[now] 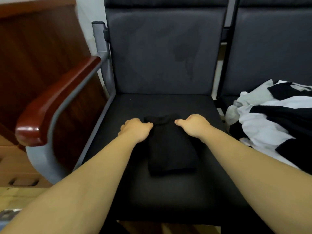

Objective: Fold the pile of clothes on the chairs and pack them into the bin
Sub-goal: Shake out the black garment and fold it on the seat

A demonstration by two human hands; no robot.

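Observation:
A black garment (170,149), folded into a narrow rectangle, lies on the dark seat of the chair (168,105) in front of me. My left hand (135,129) grips its far left edge, fingers curled under the cloth. On the far right edge my right hand (194,124) holds the same garment in the same way. A pile of unfolded black, white and grey clothes (270,122) lies on the neighbouring chair to the right. No bin is in view.
A red-brown wooden armrest (55,102) on a grey metal frame stands left of the seat. A wooden panel (33,48) rises behind it. A cardboard box (18,166) sits low at the left.

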